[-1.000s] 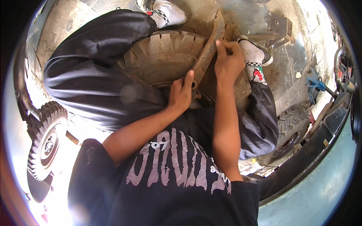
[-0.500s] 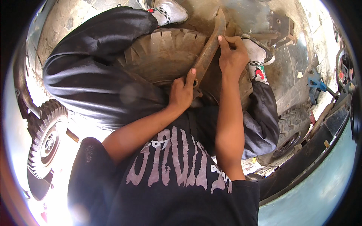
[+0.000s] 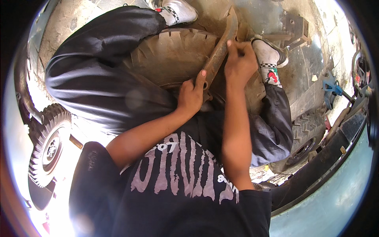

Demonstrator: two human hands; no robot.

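Note:
A long, flat, rust-brown metal strip (image 3: 219, 53), shaped like a curved blade, slants up from my lap over a big worn tyre (image 3: 169, 53). Its far end bends to a point. My left hand (image 3: 191, 97) is closed round the near end, thumb lying along the top, beside a small round eye in the metal. Against the strip's right edge, past its middle, is my right hand (image 3: 241, 66), slightly blurred. Its fingers are curled and the thumb is at the edge; whether something small is pinched there, I cannot make out.
My legs are spread around the tyre, with one shoe (image 3: 181, 11) beyond it. A heavy metal block (image 3: 295, 30) sits at the far right. Blue-handled tool (image 3: 332, 86) parts lie farther right. Treaded wheels stand at the left (image 3: 50, 146) and right (image 3: 306, 138).
My right hand has slid slightly down the strip's edge toward me, its forearm shifting a little left. The left hand and the strip have hardly moved.

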